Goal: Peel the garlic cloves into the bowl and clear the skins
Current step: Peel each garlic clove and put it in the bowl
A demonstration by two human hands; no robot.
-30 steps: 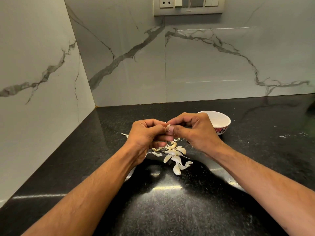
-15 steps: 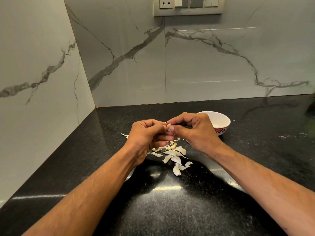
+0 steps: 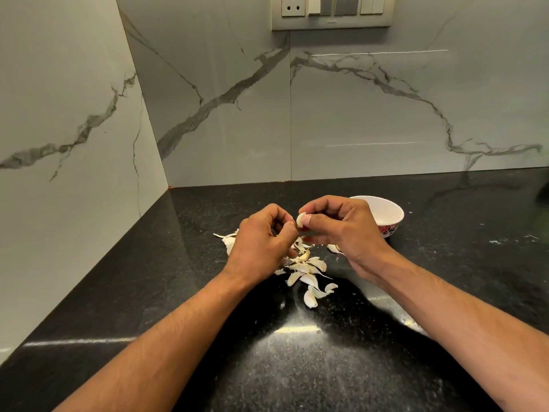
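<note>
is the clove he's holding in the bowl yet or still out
Out. The garlic clove is pinched in the right hand, above the counter, left of the bowl; the left hand picks at it.

A black speckled countertop [image 3: 124, 292] fills a corner between grey-veined marble walls [image 3: 225, 120]. A switch panel [image 3: 332, 11] with a socket sits high on the back wall.

Right hand [image 3: 341, 230]: thumb and fingers pinch a garlic clove [image 3: 301, 220].
Left hand [image 3: 261, 242]: fingers curled, tips at the clove's left edge.
Skins [image 3: 307, 270]: scattered on the black counter [image 3: 148, 292] beneath the hands.
Bowl [image 3: 386, 217]: white, behind the right hand.
Switch panel [image 3: 332, 11]: on the marble wall.
</note>
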